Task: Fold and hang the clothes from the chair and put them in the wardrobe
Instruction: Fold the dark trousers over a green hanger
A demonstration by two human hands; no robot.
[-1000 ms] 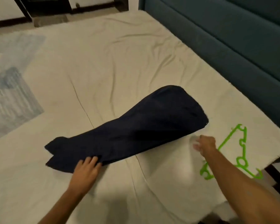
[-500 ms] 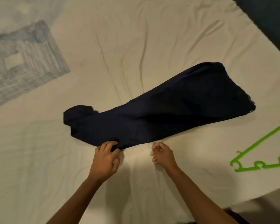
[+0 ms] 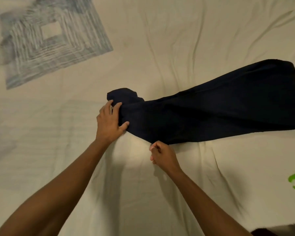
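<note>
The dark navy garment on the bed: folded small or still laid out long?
Laid out long. The dark navy garment stretches across the cream bedsheet; only its left end is bunched, at the left hand.

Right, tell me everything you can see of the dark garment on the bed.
The dark navy garment is soft, matte cloth lying on the cream bedsheet, long and tapered: broad toward the right, where it runs out of frame, narrowing to a bunched, rumpled end at the left. What kind of clothing it is cannot be told. The left hand grips the narrow end, thumb on the cloth; the right hand, fingers curled, pinches its near edge.
</note>
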